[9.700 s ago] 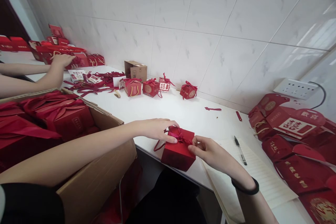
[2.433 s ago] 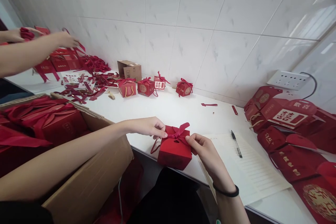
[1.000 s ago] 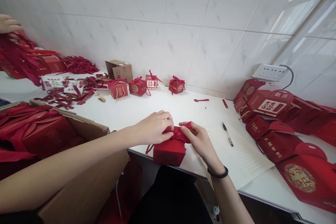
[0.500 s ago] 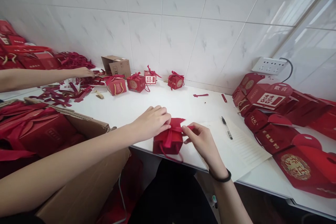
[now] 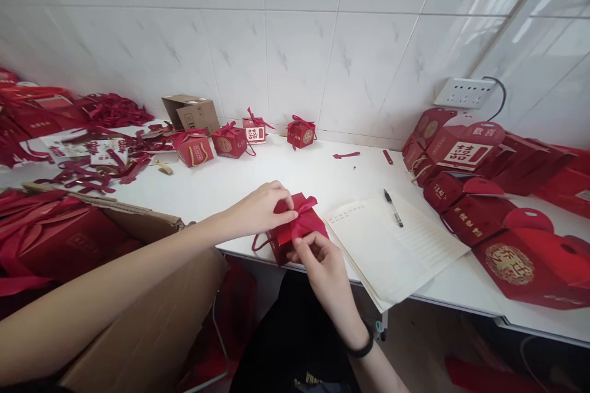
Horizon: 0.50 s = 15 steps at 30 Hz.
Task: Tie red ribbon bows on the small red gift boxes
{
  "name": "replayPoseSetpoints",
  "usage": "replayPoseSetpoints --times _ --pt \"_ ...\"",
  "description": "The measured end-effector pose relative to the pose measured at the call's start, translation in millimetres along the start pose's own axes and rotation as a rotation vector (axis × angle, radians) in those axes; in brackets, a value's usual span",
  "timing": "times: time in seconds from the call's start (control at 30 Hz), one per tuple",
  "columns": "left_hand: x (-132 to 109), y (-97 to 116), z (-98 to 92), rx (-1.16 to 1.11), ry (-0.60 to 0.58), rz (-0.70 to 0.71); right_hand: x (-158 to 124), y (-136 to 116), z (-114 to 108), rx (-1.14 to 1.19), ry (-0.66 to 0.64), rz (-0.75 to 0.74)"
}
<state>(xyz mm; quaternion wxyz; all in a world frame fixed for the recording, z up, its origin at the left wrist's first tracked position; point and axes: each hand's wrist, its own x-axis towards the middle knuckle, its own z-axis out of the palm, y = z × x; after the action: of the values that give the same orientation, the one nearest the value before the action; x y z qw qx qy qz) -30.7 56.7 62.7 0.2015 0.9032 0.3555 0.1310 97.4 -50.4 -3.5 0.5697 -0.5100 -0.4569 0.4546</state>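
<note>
Head view: the red box [image 5: 280,247] is positioned on the desk [image 5: 359,184], close to the front edge, between the left hand [image 5: 265,207] and the right hand [image 5: 325,267]. The ribbon [image 5: 304,219] is laid across the top of the red box. The ribbon is touched on its far side by the left fingers, with thumb and index set close together; whether it is gripped there cannot be told. A tail of the ribbon is gripped on the near side by the right thumb and fingers.

Relative to the frame taken half a second earlier, the red box has been turned: the cord handle [image 5: 254,244], previously hung across the near face, is now located at the left. The right hand has been brought from the right side of the red box to its near side.

Clearance is limited at the front by the desk edge. On the right, the notebook [image 5: 391,252] is placed near the right hand, with the pen [image 5: 393,207] laid on it. On the left, the carton [image 5: 152,331] is set beside the desk. Rearward, room is given by white desk surface as far as the small boxes [image 5: 230,142]
</note>
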Motion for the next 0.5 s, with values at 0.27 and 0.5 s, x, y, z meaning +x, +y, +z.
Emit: replayPoseSetpoints --times 0.27,0.5 --pt "0.6 -3.8 1.4 -0.080 -0.027 -0.026 -8.4 14.2 19.7 0.025 0.039 -0.094" --pt "1.0 -0.8 3.8 -0.098 0.006 -0.013 -13.3 16.5 21.0 -0.114 0.048 -0.145"
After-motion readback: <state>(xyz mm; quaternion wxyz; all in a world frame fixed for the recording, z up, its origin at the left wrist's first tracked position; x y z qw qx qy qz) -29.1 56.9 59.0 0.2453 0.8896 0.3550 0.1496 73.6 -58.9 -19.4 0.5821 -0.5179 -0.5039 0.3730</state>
